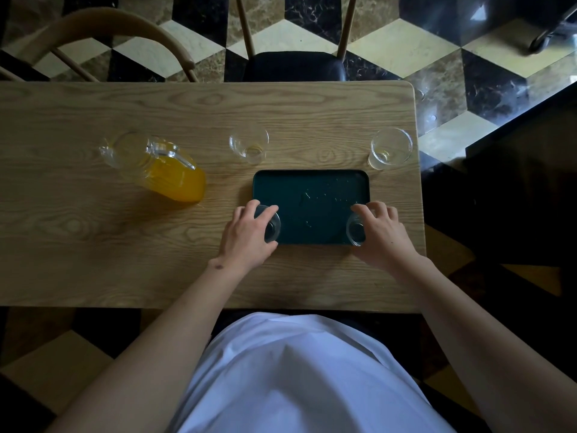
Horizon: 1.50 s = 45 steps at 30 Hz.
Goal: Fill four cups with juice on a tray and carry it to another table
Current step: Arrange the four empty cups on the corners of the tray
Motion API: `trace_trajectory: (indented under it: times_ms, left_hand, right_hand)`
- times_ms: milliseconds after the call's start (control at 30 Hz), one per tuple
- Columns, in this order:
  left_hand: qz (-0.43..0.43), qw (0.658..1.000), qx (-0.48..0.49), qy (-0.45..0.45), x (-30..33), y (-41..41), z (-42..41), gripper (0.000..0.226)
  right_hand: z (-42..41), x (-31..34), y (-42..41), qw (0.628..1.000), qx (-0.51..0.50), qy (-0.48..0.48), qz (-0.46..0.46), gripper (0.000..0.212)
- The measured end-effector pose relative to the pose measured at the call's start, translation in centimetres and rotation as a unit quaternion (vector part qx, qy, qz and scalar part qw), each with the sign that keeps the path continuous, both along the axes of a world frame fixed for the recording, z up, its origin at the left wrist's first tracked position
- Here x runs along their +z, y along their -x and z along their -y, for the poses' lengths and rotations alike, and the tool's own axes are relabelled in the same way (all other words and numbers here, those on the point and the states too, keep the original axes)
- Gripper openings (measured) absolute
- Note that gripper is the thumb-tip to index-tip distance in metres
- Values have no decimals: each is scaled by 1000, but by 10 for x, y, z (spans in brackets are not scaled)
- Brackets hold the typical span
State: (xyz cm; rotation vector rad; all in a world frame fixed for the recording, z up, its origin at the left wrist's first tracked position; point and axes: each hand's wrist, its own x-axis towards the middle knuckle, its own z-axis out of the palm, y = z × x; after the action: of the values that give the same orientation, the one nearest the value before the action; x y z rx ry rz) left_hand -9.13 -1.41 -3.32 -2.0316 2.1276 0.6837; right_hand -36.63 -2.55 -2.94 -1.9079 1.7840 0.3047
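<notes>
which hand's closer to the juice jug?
Left. The left hand holds a glass at the tray's near-left corner, right of and nearer than the jug. The right hand holds a glass at the tray's far side.

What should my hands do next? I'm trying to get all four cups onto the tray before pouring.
Probably let go of both cups and reach for the other two. Your left hand and right hand each hold a glass at the near corners of the tray, while the middle cup and far-right cup stand on the table beyond it.
</notes>
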Motion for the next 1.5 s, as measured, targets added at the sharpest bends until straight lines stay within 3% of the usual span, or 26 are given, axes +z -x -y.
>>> trace_trajectory:
  times_ms: [433,700,933,1100,1267,1500]
  left_hand:
    - [3,1000,-5,0,-4,-1,-2,80]
    - [3,998,1,-66,8,-1,9,110]
    - [-10,996,48,68,48,8,104,96]
    - [61,997,31,-21,32,6,171,99]
    - [83,985,42,-147,8,-9,195,114]
    - [79,986,24,-142,-4,-21,210,95]
  right_hand:
    - [0,0,1,1000,-1,-8,7,95]
    - [9,9,1,998,-39,-38,24,131]
    - [81,30,23,994,-84,59,29,107]
    - [146,7,48,990,-136,37,-4,113]
    - [184,-5,54,994,-73,-51,-59,131]
    - [196,-14,54,997,-36,-57,-43,114]
